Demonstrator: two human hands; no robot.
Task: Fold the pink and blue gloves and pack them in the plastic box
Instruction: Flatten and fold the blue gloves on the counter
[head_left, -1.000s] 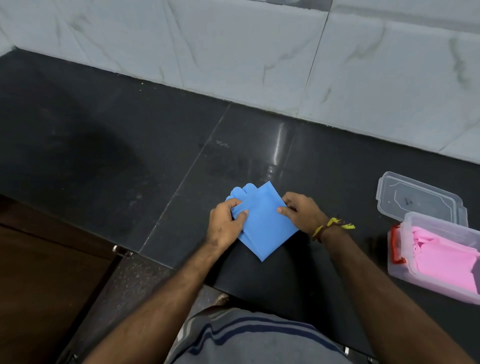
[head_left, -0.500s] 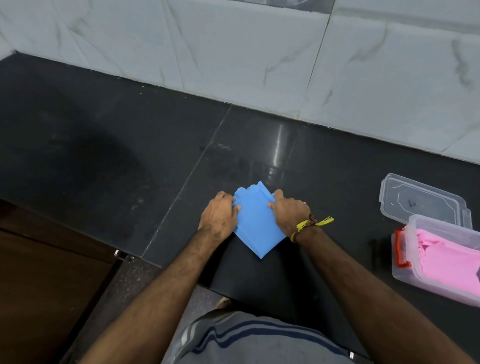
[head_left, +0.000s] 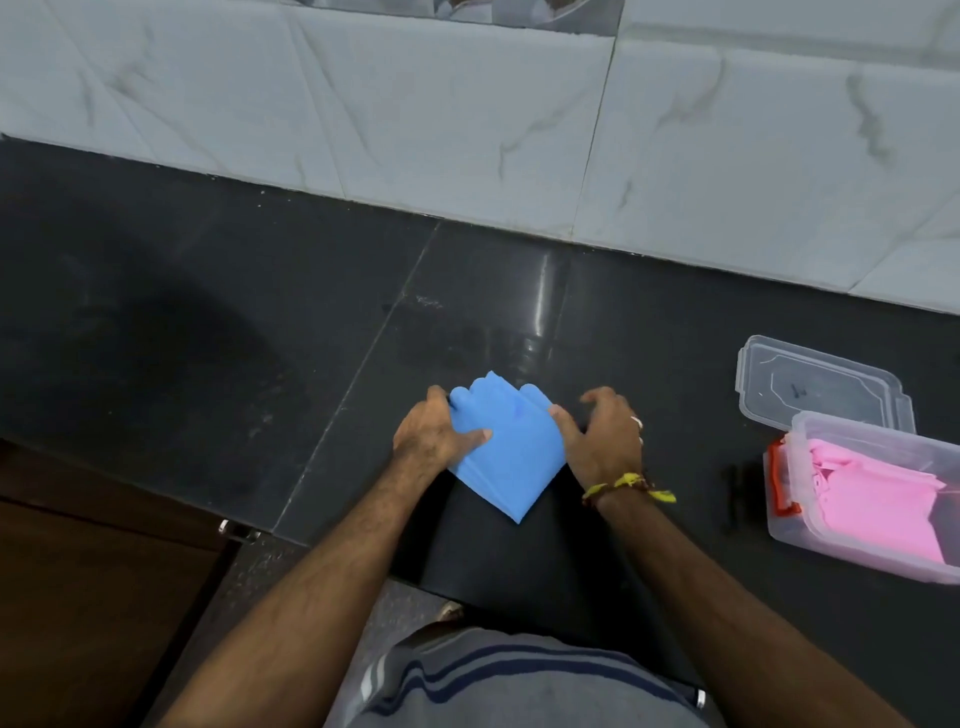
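Folded blue gloves (head_left: 511, 444) lie stacked flat on the black counter near its front edge, one corner pointing toward me. My left hand (head_left: 434, 434) grips their left edge, thumb pressed on top. My right hand (head_left: 600, 434) touches the right edge with its thumb, the fingers curled and spread above the counter. At the right stands the clear plastic box (head_left: 810, 519) with an orange clasp, holding folded pink gloves (head_left: 878, 499).
The box's clear lid (head_left: 821, 389) lies flat on the counter behind the box. A white marble-tiled wall (head_left: 467, 104) rises behind the black counter (head_left: 208, 312). A brown cabinet front (head_left: 78, 597) is below at left.
Both hands have shifted on the blue gloves. My right hand lifted its fingers off the top and drew back to the right edge; my left thumb now lies across the stack.
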